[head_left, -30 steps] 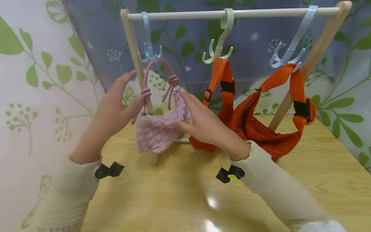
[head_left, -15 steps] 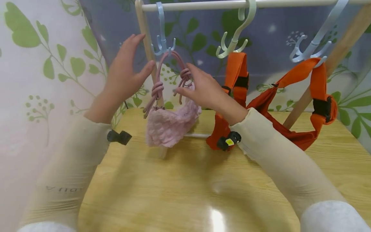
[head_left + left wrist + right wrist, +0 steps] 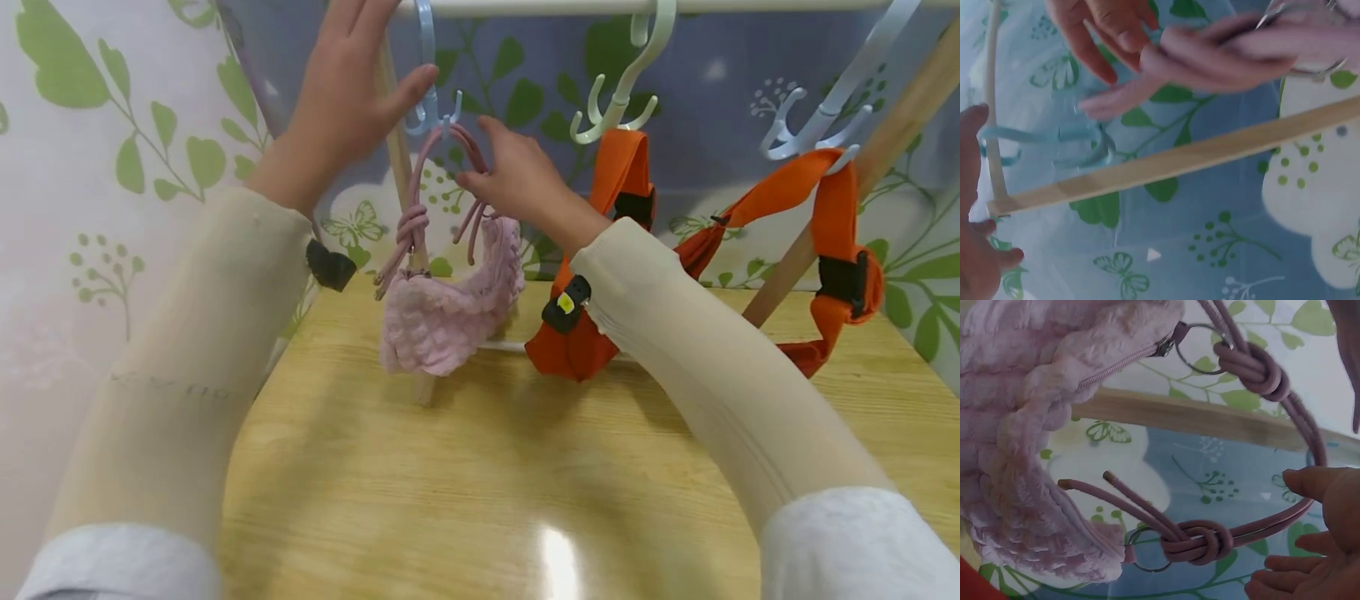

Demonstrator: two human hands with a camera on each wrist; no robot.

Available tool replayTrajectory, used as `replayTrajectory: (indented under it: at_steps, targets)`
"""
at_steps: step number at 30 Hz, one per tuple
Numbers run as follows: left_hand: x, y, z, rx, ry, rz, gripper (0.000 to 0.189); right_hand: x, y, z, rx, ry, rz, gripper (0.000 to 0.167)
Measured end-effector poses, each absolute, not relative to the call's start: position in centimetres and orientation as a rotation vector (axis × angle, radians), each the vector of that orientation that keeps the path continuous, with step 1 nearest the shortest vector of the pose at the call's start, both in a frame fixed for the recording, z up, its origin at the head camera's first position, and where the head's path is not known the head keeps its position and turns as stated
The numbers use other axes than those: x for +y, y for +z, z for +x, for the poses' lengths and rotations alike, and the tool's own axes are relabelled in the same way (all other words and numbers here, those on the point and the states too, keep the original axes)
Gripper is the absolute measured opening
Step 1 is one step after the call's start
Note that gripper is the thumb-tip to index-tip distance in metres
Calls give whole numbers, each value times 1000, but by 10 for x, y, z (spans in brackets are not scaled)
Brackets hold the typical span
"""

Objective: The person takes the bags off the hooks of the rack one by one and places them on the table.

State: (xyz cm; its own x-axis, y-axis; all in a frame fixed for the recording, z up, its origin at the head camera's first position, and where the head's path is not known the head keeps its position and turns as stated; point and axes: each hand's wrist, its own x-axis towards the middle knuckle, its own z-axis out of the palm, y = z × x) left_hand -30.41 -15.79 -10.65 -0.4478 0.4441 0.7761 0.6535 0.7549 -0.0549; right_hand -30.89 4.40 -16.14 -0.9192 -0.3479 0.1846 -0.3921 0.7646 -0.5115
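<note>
A quilted pink handbag (image 3: 446, 325) hangs by its knotted cord handle (image 3: 1250, 531) from a light-blue multi-prong hook (image 3: 428, 50) at the rack's left end. My right hand (image 3: 521, 175) is at the upper right of the handle. In the right wrist view, its thumb and fingers are spread apart on either side of the cord. My left hand (image 3: 341, 112) reaches up beside the left wooden post (image 3: 1179, 153), thumb extended towards the blue hook, its upper fingers cut off by the head view's top edge.
Orange bags (image 3: 573, 350) hang to the right by buckled straps, one from a pale-green hook (image 3: 618, 104), another from a second blue hook (image 3: 832, 100). A white rail (image 3: 525, 7) carries the hooks. The rack stands on a wood-grain table (image 3: 420, 483) before a leaf-patterned backdrop.
Both hands have risen: the left from beside the post to near the rail, the right from the bag's body up to the handle. The head view has tilted lower. The bag still hangs.
</note>
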Motion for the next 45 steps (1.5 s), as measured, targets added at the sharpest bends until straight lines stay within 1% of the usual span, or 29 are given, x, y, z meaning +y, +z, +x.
replayTrajectory:
  at_steps: [5,11,14,22,26,29,35,45]
  targets:
    - [-156,-96,-314,-2243,-224,-730,74,45,-168,-324,-2867,902,598,79]
    - [-153,-93,-322,-2279,-221,-741,74,49,-175,-334,-2849,925,615,68]
    - [-151,-95,-326,-2260,-221,-773,71,49,-176,-337,-2841,943,624,63]
    - [-149,-95,-332,-2140,-194,-864,50,45,-187,-341,-2727,1001,693,27]
    - [-149,-95,-330,-2130,-204,-861,50,44,-191,-341,-2683,1001,680,23]
    - [-149,-94,-329,-2135,-199,-848,51,45,-192,-340,-2659,1036,655,25]
    - [-145,-92,-326,-2163,-165,-809,54,53,-195,-337,-2564,1217,630,26]
    - [-144,-93,-325,-2207,-138,-774,49,55,-192,-330,-2479,1337,561,27]
